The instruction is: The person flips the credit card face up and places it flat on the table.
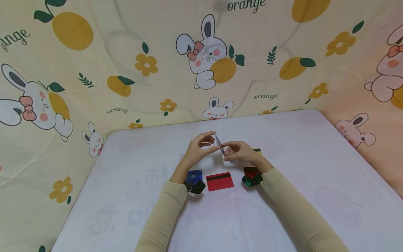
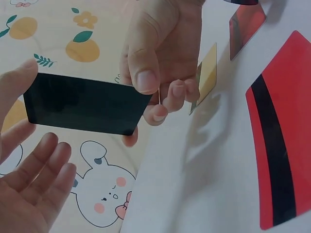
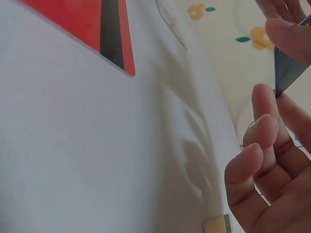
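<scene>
Raised over the table between both hands is a dark, thin card, seen nearly edge-on in the head view. My left hand holds its left end between thumb and index finger, the other fingers spread below. Thumb on the front and a finger behind, my right hand pinches the opposite end; its remaining fingers are bent. Below the hands, a red card with a black stripe lies on the table. A blue card marked VIP lies near the left wrist, partly hidden.
Partly covered by the right arm are another red card and a yellow card farther back. A pale card shows behind the left wrist. Patterned cloth rises behind the white table. Both wrists wear dark cameras.
</scene>
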A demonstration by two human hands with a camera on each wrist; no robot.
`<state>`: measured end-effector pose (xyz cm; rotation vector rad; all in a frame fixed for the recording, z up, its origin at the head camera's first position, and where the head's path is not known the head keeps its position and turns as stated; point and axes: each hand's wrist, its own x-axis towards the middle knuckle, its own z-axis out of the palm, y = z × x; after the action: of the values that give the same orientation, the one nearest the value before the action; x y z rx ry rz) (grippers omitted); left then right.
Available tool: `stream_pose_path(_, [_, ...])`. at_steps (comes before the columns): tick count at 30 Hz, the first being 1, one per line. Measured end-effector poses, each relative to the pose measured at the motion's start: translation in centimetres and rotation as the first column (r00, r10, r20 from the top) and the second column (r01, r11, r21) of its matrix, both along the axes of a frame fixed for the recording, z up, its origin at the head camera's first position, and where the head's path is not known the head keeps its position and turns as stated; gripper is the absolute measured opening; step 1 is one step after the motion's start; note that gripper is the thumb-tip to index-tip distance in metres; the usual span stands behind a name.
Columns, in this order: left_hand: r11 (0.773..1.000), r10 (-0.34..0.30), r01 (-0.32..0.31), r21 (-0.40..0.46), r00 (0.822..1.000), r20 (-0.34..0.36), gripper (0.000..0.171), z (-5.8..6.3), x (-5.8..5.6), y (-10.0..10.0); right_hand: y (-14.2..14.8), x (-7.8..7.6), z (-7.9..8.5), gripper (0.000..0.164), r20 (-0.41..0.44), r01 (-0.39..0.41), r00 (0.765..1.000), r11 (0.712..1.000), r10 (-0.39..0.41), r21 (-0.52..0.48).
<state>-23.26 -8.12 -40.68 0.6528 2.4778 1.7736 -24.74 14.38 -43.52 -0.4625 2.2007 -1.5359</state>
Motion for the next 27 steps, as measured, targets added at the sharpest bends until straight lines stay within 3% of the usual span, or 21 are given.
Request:
stream_pose_path(9, [0.999, 0.025, -0.025, -0.034, 1.000, 0.001, 0.055, -0.2, 0.0, -0.2, 0.4, -0.1, 0.3, 0.057, 0.030, 0.012, 0.999, 1.000, -0.012, 0.003])
stream_pose_path(27, [0.998, 0.041, -0.041, -0.048, 0.999, -0.005, 0.055, -0.7, 0.0, -1.1, 1.2, -0.5, 0.1, 0.060, -0.027, 0.060, 0.998, 0.997, -0.059, 0.042])
